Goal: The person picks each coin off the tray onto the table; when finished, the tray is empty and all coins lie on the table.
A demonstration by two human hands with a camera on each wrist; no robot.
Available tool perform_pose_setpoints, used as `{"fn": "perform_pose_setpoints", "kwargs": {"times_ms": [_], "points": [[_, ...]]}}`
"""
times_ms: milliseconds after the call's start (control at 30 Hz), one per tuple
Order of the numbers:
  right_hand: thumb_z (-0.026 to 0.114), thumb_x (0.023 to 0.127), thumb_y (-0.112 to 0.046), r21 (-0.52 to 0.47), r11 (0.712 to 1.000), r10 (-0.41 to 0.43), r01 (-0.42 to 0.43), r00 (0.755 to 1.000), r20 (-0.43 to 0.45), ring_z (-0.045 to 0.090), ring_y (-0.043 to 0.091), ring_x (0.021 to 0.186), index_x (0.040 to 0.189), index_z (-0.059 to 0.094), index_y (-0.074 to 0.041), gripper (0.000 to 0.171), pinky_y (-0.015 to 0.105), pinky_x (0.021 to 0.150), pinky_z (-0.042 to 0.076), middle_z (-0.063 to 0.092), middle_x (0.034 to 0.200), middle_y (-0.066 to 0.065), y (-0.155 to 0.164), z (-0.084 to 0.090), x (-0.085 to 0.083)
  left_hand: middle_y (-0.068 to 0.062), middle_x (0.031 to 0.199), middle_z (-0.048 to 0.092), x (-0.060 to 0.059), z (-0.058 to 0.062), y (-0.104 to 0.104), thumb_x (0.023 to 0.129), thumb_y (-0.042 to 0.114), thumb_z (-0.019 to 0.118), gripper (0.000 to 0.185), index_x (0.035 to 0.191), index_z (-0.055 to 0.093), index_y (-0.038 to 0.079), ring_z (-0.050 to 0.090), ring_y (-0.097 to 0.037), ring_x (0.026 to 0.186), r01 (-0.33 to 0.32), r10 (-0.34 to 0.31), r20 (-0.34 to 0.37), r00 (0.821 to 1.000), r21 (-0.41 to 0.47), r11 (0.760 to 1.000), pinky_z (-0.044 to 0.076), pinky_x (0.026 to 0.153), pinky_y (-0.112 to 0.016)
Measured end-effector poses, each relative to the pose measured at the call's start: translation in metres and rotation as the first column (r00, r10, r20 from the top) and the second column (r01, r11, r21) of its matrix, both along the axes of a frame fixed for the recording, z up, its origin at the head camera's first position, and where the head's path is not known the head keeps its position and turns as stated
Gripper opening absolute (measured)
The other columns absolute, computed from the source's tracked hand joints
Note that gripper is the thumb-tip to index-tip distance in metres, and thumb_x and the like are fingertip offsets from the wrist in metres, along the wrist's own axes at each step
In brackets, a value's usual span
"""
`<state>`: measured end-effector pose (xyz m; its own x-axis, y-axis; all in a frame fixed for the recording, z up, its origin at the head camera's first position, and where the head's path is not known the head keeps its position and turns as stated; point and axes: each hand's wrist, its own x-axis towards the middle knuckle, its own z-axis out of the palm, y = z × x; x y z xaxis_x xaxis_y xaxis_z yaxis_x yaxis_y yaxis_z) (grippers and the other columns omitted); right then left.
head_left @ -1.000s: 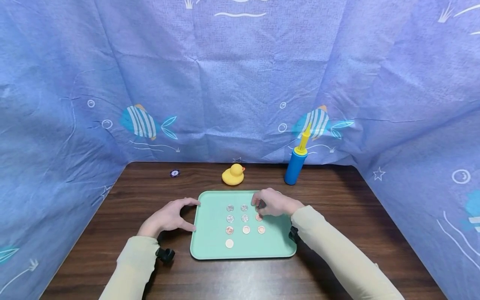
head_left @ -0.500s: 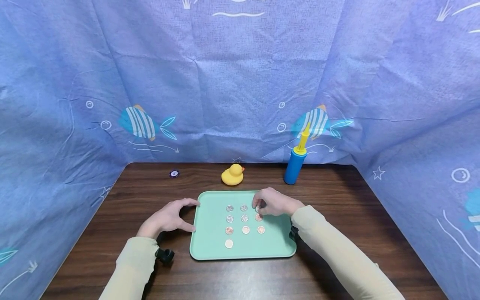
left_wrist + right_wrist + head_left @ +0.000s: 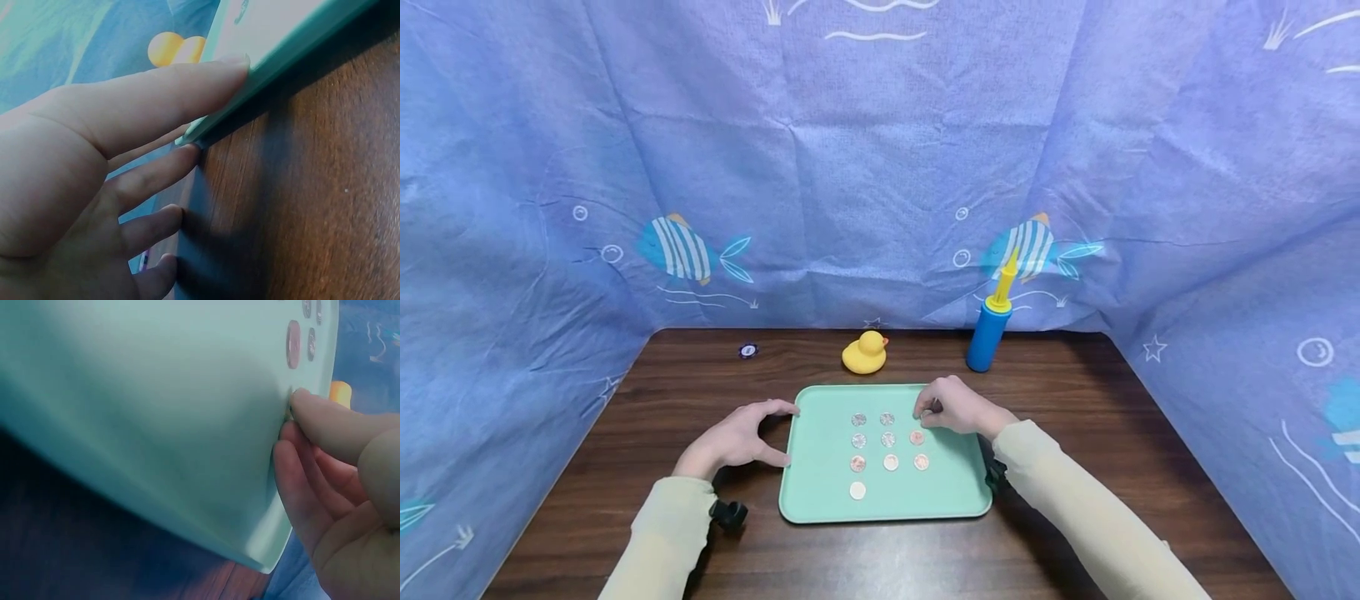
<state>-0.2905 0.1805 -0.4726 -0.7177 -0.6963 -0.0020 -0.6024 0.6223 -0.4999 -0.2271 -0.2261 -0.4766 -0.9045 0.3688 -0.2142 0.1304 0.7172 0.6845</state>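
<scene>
A mint-green tray [image 3: 816,492] lies on the table with several coins set out in rows. Silver coins [image 3: 887,419] make up the far rows, copper ones [image 3: 917,437] sit nearer, and a pale coin [image 3: 857,491] is alone at the front. My right hand [image 3: 961,408] is over the tray's far right part, thumb and fingertips pinching a coin [image 3: 289,412] at the tray surface; only its thin edge shows in the right wrist view. My left hand [image 3: 741,433] is spread at the tray's left side, thumb and fingertips against the rim, with the palm off the tray.
Behind the tray sits a yellow rubber duck [image 3: 865,353]. A blue hand pump [image 3: 988,337] with a yellow nozzle stands at the back right, and a poker chip [image 3: 748,351] lies at the back left. A blue fish-print curtain [image 3: 880,167] hangs round the table.
My right hand has shifted slightly to the right, away from the silver columns. The left hand keeps its place at the rim. The head view has tilted up a little.
</scene>
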Motion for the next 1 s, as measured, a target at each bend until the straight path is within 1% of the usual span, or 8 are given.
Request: {"fn": "perform_pose_setpoints", "kwargs": {"times_ms": [100,167,300,433,667,867,1000], "points": [[0.081,0.092,-0.005,-0.015,0.999,-0.038,0.039,0.999,0.021,0.062,0.007,0.080,0.101,0.083,-0.012,0.012,0.027,0.075,0.057,0.076,0.093,-0.006,0.005,-0.001,0.000,-0.014,0.153,0.054,0.000,-0.001,0.000,0.078,0.028,0.095,0.077,0.146,0.060,0.019,0.043,-0.041,0.145,0.001,-0.001,-0.003,1.000,0.005,1.000,0.038,0.114,-0.064],[0.081,0.092,-0.004,-0.029,0.998,-0.056,0.057,0.997,0.043,0.065,0.007,0.082,0.103,0.083,-0.011,0.014,0.027,0.076,0.059,0.076,0.095,-0.005,0.009,0.000,0.001,-0.014,0.153,0.054,0.000,-0.001,0.000,0.078,0.027,0.095,0.077,0.146,0.060,0.018,0.043,-0.041,0.145,-0.002,0.002,-0.003,1.000,0.009,1.000,0.038,0.115,-0.064],[0.081,0.092,-0.004,-0.056,0.996,-0.071,0.076,0.994,0.082,0.069,0.007,0.085,0.105,0.083,-0.011,0.015,0.027,0.078,0.061,0.078,0.099,-0.004,0.016,-0.001,0.001,-0.014,0.152,0.054,0.000,-0.001,0.000,0.077,0.027,0.095,0.077,0.145,0.061,0.018,0.044,-0.041,0.145,-0.004,0.004,-0.004,1.000,0.011,1.000,0.038,0.115,-0.064],[0.081,0.092,-0.007,-0.082,0.991,-0.095,0.104,0.990,0.106,0.069,0.006,0.083,0.105,0.083,-0.013,0.014,0.026,0.078,0.060,0.077,0.098,-0.005,0.023,0.000,0.003,-0.014,0.152,0.054,0.001,-0.001,0.000,0.077,0.027,0.096,0.077,0.145,0.061,0.018,0.044,-0.042,0.145,-0.006,0.006,-0.007,1.000,0.009,1.000,0.038,0.115,-0.065],[0.080,0.093,-0.006,-0.139,0.985,-0.087,0.102,0.990,0.115,0.069,0.008,0.082,0.106,0.081,-0.008,0.013,0.028,0.076,0.061,0.078,0.098,-0.002,0.041,0.004,0.007,-0.014,0.152,0.055,0.001,-0.001,-0.001,0.077,0.028,0.096,0.076,0.145,0.061,0.019,0.044,-0.041,0.145,-0.004,0.004,-0.010,1.000,0.010,1.000,0.038,0.115,-0.064],[0.082,0.092,-0.009,-0.161,0.976,-0.130,0.150,0.984,0.125,0.069,0.009,0.083,0.111,0.081,-0.007,0.019,0.026,0.077,0.060,0.078,0.102,-0.002,0.060,0.005,0.010,-0.015,0.151,0.055,0.002,0.000,0.000,0.077,0.027,0.096,0.077,0.145,0.061,0.018,0.044,-0.042,0.145,0.003,-0.002,-0.014,1.000,0.013,1.000,0.038,0.115,-0.065],[0.082,0.093,-0.009,-0.183,0.968,-0.149,0.174,0.979,0.142,0.070,0.011,0.083,0.112,0.080,-0.006,0.020,0.027,0.076,0.061,0.077,0.101,-0.002,0.075,0.002,0.013,-0.013,0.151,0.056,0.003,-0.003,0.000,0.077,0.027,0.096,0.077,0.145,0.061,0.018,0.045,-0.040,0.144,-0.003,0.003,-0.010,1.000,0.012,1.000,0.039,0.114,-0.064]]}}
